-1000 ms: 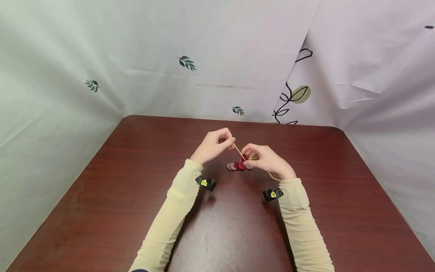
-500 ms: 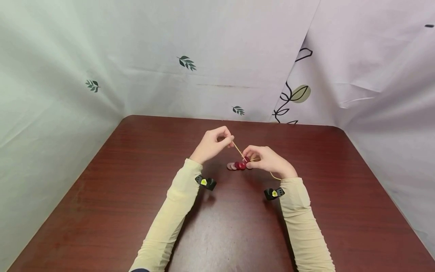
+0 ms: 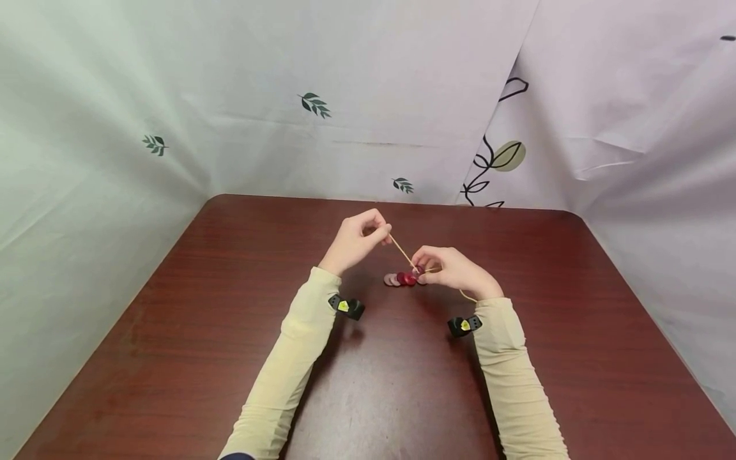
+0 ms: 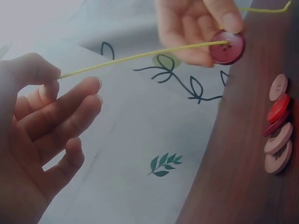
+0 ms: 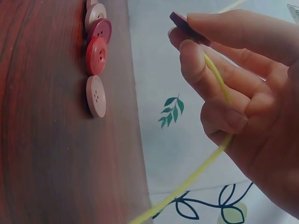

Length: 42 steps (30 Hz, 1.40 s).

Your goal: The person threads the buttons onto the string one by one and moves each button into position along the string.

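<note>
The left hand [image 3: 354, 241], farther off and to the left, pinches a yellow cord [image 4: 117, 60] between thumb and forefinger, its other fingers loosely bent and apart. The right hand [image 3: 454, 269] pinches a dark button [image 4: 227, 50] by the edge between thumb and fingertips, above the table [image 3: 368, 383]. The cord runs taut from the left hand to a hole in the dark button; beyond it, the cord crosses the right palm and trails slack near the right sleeve [image 3: 512, 351].

Below the dark button, a row of buttons lies on the far half of the table: from left, two overlapping pink buttons [image 4: 279, 156], a maroon button [image 5: 100, 31], a red button [image 5: 96, 56], and a pale button [image 5: 96, 96] just beside it. Behind the table hangs a white cloth [image 3: 368, 64] with leaf prints.
</note>
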{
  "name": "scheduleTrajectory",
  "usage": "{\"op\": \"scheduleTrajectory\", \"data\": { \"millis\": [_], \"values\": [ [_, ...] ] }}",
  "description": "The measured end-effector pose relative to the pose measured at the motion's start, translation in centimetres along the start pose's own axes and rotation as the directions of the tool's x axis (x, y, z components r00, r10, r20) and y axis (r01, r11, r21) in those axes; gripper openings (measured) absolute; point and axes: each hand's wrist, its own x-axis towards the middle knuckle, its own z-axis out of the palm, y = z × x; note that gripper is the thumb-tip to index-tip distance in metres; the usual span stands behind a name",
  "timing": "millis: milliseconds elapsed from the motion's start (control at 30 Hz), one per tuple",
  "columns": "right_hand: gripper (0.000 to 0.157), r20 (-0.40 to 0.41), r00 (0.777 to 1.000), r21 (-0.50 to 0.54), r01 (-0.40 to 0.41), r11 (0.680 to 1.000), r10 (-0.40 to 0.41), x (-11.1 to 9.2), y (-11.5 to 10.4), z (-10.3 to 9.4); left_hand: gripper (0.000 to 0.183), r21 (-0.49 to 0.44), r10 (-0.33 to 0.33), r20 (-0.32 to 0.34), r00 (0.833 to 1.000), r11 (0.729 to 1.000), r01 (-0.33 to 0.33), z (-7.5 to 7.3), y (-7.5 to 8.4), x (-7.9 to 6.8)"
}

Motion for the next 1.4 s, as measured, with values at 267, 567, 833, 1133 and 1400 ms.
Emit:
{"op": "scheduleTrajectory", "data": {
  "millis": [267, 567, 833, 1133, 1400],
  "values": [
    [0.026, -0.007, 1.000, -0.026, -0.008, 1.000, 0.008, -0.2, 0.2, -0.1, 0.014, -0.015, -0.019, -0.049, 0.999, 1.000, 0.018, -0.8, 0.0, -0.1],
    [0.025, -0.007, 0.998, -0.041, -0.059, 0.997, 0.059, -0.7, 0.7, -0.1, 0.014, -0.008, -0.029, -0.077, 0.997, 1.000, 0.028, -2.2, 1.8, -0.9],
    [0.023, 0.006, 0.998, -0.031, -0.063, 0.998, 0.063, -0.5, 2.0, -0.2, 0.016, 0.004, -0.032, -0.099, 0.995, 0.999, 0.033, -3.3, 3.6, -1.5],
    [0.023, 0.006, 0.998, -0.035, -0.070, 0.997, 0.070, -0.6, 3.3, -0.6, 0.016, -0.021, -0.017, -0.144, 0.989, 1.000, 0.014, -3.8, 0.0, -0.5],
    [0.023, 0.023, 0.995, 0.008, -0.093, 0.996, 0.093, -0.8, 4.6, -0.9, 0.017, -0.012, -0.006, -0.167, 0.986, 1.000, 0.004, -4.3, -0.7, -0.4]
  ]
}}
